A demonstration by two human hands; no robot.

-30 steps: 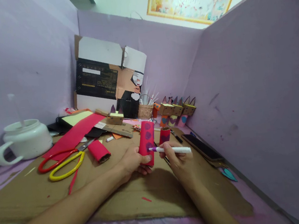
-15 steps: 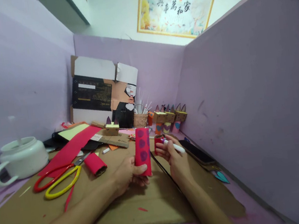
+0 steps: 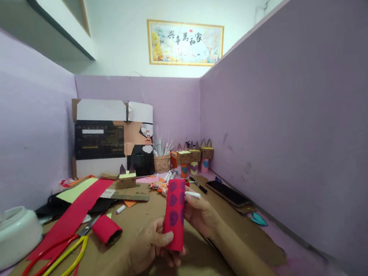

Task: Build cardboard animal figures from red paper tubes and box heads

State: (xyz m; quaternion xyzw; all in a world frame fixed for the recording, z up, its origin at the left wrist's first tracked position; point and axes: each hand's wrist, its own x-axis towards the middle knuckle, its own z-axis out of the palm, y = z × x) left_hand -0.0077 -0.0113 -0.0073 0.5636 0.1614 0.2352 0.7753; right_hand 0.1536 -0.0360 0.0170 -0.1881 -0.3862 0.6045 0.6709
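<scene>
My left hand [image 3: 147, 244] is closed around the lower part of a red paper-covered tube [image 3: 176, 216], thumb on its front. Purple hearts run up the tube, which leans slightly right at the top. Behind its right edge, my right hand [image 3: 204, 217] grips a white marker [image 3: 193, 194]; the marker's other end is hidden by the tube. Some of the right fingers are hidden behind the tube too, and I cannot tell whether they touch it. A shorter red tube [image 3: 106, 229] lies on the cardboard sheet [image 3: 252, 242] to the left.
Scissors [image 3: 63, 262] with red and yellow handles lie at the left, beside a red paper strip [image 3: 75, 215] and a white pot [image 3: 10, 235]. A phone [image 3: 227, 192] rests at the right. Cardboard cat-eared figures [image 3: 193, 156] and a basket [image 3: 162, 163] stand behind.
My right hand, with the marker, has come in behind the tube's right side. The tube tilts more to the right. The short red tube by my right hand is no longer visible. My view has shifted.
</scene>
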